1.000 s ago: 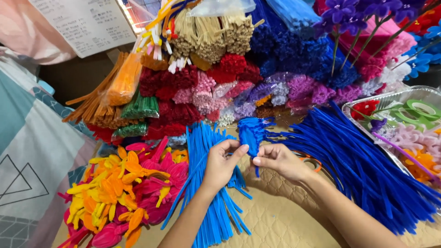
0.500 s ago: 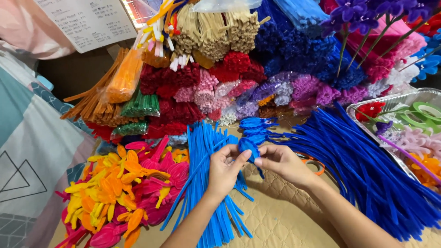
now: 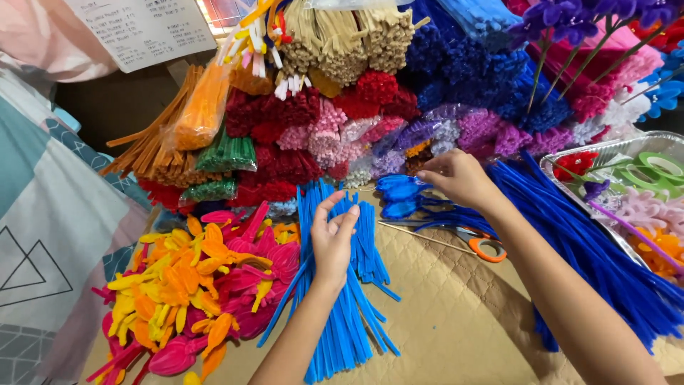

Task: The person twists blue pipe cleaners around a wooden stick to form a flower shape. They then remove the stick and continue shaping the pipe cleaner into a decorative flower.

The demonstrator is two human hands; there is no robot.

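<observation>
- My left hand (image 3: 333, 239) rests on the light blue pipe cleaners (image 3: 342, 299), the fingers loosely curled and the fingertips (image 3: 347, 214) pinching at the top ends of a few stems; I cannot tell if one is really caught between them.
- My right hand (image 3: 459, 178) is just right of this pile, at the folded blue petal pieces (image 3: 399, 196). The fingers bend down onto them; I cannot tell if they are grasping one or only touching.
- To do this well, I think I should separate one single stem with thumb and forefinger and lift it along its length, so the neighbours do not come with it.
- The orange-handled scissors (image 3: 479, 246) lie to the right of the pile, near my right forearm; I should keep the arm away from them.
- The pink and yellow petal shapes (image 3: 199, 285) lie left of the pile, touching its edge.
- Hard to see: my right palm hides what is under it, and the scissor blades go partly under the dark blue stems (image 3: 605, 264).
- The foil tray (image 3: 627, 146), far right of the pile, is cut off by the frame.
</observation>
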